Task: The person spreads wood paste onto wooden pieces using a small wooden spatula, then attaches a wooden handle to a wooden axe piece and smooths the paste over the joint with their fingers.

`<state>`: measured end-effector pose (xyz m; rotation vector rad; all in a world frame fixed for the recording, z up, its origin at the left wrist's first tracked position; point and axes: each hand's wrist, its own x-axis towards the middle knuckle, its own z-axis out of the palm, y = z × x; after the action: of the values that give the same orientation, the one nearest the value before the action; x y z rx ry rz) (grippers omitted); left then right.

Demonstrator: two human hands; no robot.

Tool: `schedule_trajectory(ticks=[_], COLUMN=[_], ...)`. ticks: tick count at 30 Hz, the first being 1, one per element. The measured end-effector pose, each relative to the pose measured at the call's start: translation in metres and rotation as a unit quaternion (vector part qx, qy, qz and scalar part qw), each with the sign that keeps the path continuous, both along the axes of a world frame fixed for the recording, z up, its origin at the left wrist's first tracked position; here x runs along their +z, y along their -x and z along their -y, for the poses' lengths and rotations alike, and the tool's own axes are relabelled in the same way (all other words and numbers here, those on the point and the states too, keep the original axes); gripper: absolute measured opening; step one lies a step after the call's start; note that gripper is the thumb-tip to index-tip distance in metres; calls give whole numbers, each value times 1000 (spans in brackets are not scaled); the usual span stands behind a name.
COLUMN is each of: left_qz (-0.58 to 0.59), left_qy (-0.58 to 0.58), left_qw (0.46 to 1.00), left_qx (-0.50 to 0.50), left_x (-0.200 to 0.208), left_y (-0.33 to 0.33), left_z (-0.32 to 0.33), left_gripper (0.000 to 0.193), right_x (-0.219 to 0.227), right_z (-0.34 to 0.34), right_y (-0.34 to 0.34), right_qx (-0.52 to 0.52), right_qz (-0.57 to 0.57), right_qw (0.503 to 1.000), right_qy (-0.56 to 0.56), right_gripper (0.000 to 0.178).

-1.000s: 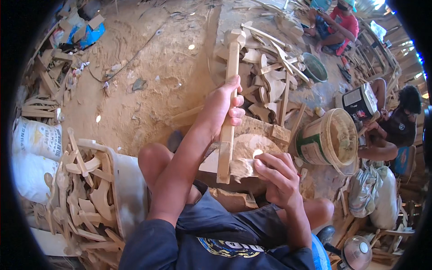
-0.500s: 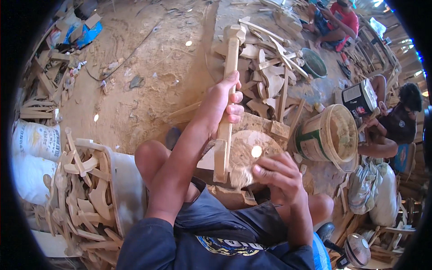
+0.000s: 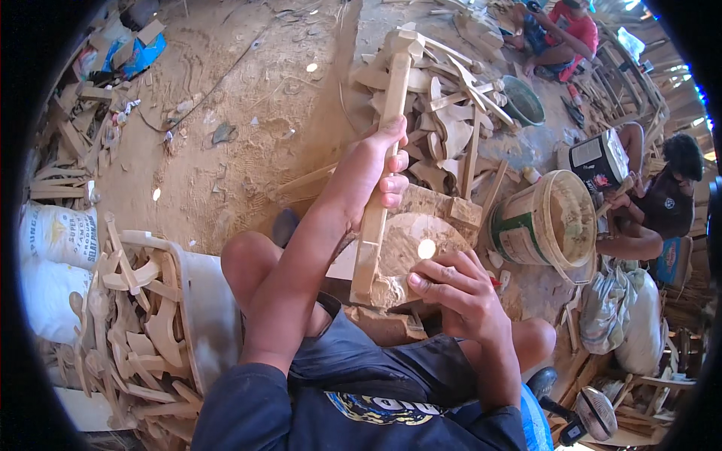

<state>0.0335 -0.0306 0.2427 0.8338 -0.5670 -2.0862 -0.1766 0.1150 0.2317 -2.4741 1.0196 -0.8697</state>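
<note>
My left hand (image 3: 387,161) is closed around the middle of a long pale wooden bar (image 3: 396,98), which has a blocky, angled far end. The bar stands tilted over a dusty wooden block (image 3: 421,233), its near end low in front of my lap. My right hand (image 3: 459,293) is closed on what looks like a brush; its pale, bristly end (image 3: 389,292) touches the bar's near end. My fingers hide most of its handle.
Cut wooden pieces (image 3: 447,143) lie piled beyond the block. A dusty bucket (image 3: 526,225) stands at right, near a seated person (image 3: 669,203); another person (image 3: 571,37) sits farther back. At left, a container (image 3: 210,316) stands by more wooden pieces (image 3: 143,331).
My right hand and the bristly end have moved left, against the bar's near end. The bar's far end has shifted slightly; my left hand keeps its grip.
</note>
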Motion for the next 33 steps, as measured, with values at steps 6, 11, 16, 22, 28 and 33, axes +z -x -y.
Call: schedule_trajectory(ticks=[6, 11, 16, 22, 28, 33], left_qz=[7, 17, 3, -40, -55, -29], left_qy=[-12, 8, 8, 3, 1, -13], left_qw=[1000, 1000, 1000, 999, 998, 999], left_qx=[20, 1, -12, 16, 13, 44], left_x=[2, -4, -14, -15, -13, -11], left_y=[5, 8, 1, -3, 0, -4], left_z=[0, 0, 8, 13, 15, 8], left_gripper=[35, 36, 35, 35, 35, 34], right_x=[-7, 2, 4, -13, -28, -2], right_z=[6, 2, -9, -6, -10, -15], right_y=[0, 2, 3, 5, -5, 5], right_qx=[-55, -51, -3, -18, -22, -29], right_qz=[14, -61, -78, 26, 55, -10], right_qw=[998, 996, 997, 999, 998, 999], right_qy=[25, 24, 8, 26, 21, 34], right_gripper=[66, 67, 68, 67, 67, 61])
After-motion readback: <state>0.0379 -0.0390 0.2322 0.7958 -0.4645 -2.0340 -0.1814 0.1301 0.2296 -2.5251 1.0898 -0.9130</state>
